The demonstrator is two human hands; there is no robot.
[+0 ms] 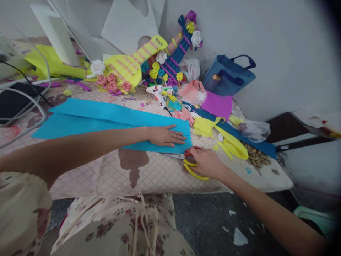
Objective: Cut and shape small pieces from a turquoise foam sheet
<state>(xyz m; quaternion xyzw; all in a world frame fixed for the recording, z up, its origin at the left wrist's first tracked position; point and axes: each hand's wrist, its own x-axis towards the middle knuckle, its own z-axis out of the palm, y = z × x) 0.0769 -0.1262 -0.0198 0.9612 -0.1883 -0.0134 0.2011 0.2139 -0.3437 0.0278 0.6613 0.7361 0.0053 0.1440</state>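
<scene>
A long sheet of bright blue crepe paper (114, 115) lies folded lengthwise across the table. My left hand (166, 136) rests flat on its right end, fingers stretched out to the right. At the paper's near right corner, my right hand (206, 161) grips scissors (193, 169) with red and yellow handles. The metal blades point left along the near edge of the paper, low on the tabletop. Whether the blades touch the paper, I cannot tell.
Behind the paper stand a yellow paper guitar (128, 67) and a dark blue one (176, 58) with paper flowers. A white glue gun (158, 95), yellow paper strips (234, 145), a blue bag (229, 76) and peanuts (255, 156) lie right. A dark tablet-like object (18, 99) sits left.
</scene>
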